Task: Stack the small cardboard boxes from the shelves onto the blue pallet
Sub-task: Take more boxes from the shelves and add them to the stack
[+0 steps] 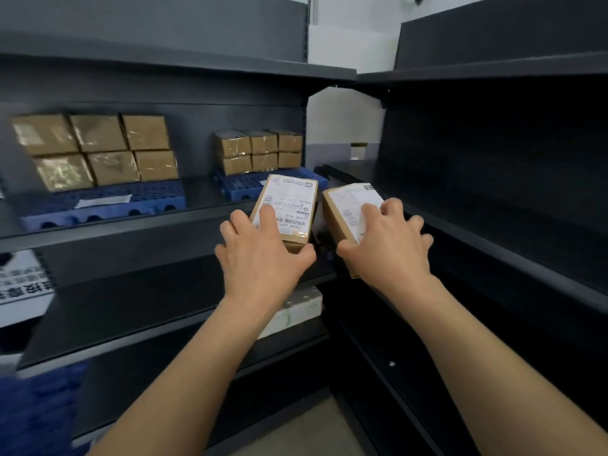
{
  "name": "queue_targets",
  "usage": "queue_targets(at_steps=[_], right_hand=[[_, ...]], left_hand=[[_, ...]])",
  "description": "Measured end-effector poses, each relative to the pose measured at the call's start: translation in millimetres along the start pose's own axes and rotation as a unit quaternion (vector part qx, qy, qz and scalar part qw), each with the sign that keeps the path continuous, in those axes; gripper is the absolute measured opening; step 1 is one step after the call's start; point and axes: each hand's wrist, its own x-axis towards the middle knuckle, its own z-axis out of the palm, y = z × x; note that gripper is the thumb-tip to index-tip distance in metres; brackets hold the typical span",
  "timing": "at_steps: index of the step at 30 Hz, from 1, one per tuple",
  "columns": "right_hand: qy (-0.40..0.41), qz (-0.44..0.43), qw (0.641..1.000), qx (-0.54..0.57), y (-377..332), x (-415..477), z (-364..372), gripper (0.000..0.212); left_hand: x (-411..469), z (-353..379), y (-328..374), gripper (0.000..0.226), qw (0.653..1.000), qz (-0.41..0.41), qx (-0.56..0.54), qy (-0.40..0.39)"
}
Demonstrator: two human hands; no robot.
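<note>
Left hand (263,258) gripped one labelled box (286,209), right hand (388,245) gripped another (348,209), both lifted clear near the shelf (131,225) corner. Likely carried in pairs toward the right blue pallet (237,189), already stacked.

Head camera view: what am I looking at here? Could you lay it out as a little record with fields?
Setting: dark shelves, seen from above the hands
Left hand: grips left box, label up
Right hand: grips right box, label up
Gap: the two held boxes do not touch
Left pallet: blue, carries taped boxes, three wide, two high
Middle pallet: blue, carries a similar stack
Lower shelf: white package under the hands
</note>
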Motion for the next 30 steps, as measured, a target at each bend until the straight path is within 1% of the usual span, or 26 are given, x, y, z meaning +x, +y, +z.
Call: queue_targets(at_steps=[6,10,16,22,26,30], right_hand=[[0.011,-0.017,1.0,0.017,-40,49,11,0.063],[0.018,-0.037,0.999,0.019,-53,82,22,0.064],[0.026,-0.077,0.996,0.027,-51,144,45,0.064],[0.028,-0.125,0.991,0.047,-47,215,61,0.061],[0.033,-0.145,0.987,0.068,-47,254,67,0.057],[0.022,-0.16,0.983,0.085,-59,285,74,0.056]], left_hand=[[49,0,-29,0.079,1.0,-0.017,0.011,0.018],[78,12,-37,0.079,0.999,-0.034,0.026,0.033],[127,40,-27,0.078,0.995,-0.059,0.051,0.062],[175,64,-11,0.078,0.988,-0.108,0.073,0.086],[204,72,-11,0.075,0.982,-0.138,0.079,0.101],[231,78,-20,0.074,0.978,-0.151,0.089,0.115]])
